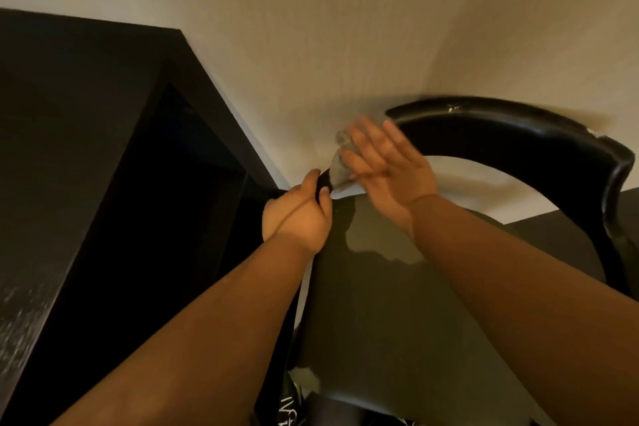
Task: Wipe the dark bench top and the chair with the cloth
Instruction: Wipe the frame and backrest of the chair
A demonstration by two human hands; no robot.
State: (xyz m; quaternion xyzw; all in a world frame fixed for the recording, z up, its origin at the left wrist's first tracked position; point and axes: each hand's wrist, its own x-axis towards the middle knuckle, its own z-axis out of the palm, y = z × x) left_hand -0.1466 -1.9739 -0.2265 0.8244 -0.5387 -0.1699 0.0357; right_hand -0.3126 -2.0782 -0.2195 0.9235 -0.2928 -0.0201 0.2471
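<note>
Cloth [340, 168] lies pressed under our flat, straight-fingered right hand [387, 169] at the chair [518, 135] back's left end. The back curves away rightward, and our left hand [297, 218] grips its upright.

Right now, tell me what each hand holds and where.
Left hand grips the chair by a back post; right hand, fingers straight, presses the cloth against it.

Pale beige wall [311, 10] with a faint vertical texture, filling the upper part of the view. It meets a second wall [539, 28] in a soft corner at upper right. A dark band [560, 228] lies at the wall's foot, right. At the bottom edge is a black item with white markings [289, 406], partly hidden; its kind cannot be told.
</note>
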